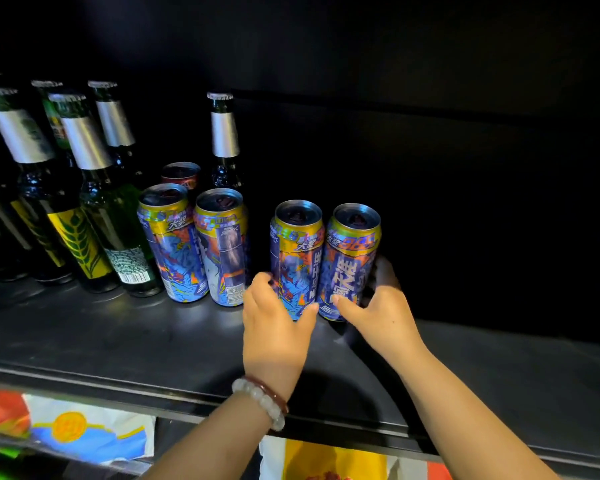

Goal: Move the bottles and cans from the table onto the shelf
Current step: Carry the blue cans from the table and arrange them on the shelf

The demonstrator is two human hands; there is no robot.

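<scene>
Two tall blue-and-yellow cans stand side by side on the dark shelf (125, 341). My left hand (274, 334), with a bead bracelet on the wrist, grips the left can (297, 251) low down. My right hand (383, 313) wraps round the base of the right can (352, 258), fingers behind it. Left of them stand two more cans of the same kind (172, 244) (222, 247), with a red-topped can (181, 174) behind. Several green beer bottles (94, 188) with silver foil necks fill the shelf's left end.
One more bottle (225, 140) stands behind the middle cans. The shelf to the right of my hands is dark and bare. Below the shelf's front lip lie colourful packets (84, 431) on a lower level.
</scene>
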